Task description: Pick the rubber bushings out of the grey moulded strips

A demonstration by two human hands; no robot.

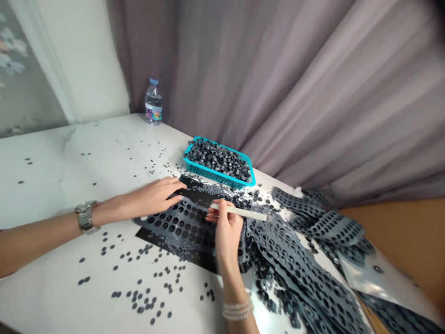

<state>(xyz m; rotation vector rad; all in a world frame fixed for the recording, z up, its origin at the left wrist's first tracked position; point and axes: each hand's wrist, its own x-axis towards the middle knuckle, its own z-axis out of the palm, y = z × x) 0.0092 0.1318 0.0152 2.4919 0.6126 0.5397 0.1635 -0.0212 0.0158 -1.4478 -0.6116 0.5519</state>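
**Flat at left, gripping at right**

Strewn with dark discs [141, 309] from the desk's [52, 162] left side to its near edge, with a bottle [153, 103] at the far corner. Resting the left hand [158, 197], unclenched and palm down, on the left end of a perforated sheet [187, 222], mid-desk. Set with a blue basket [219, 176] of dark pieces [219, 157] along the far edge. Grasping a white rod [249, 214] in the right hand [227, 227], above the sheet. Heaped with perforated strips [306, 255] toward the right edge.
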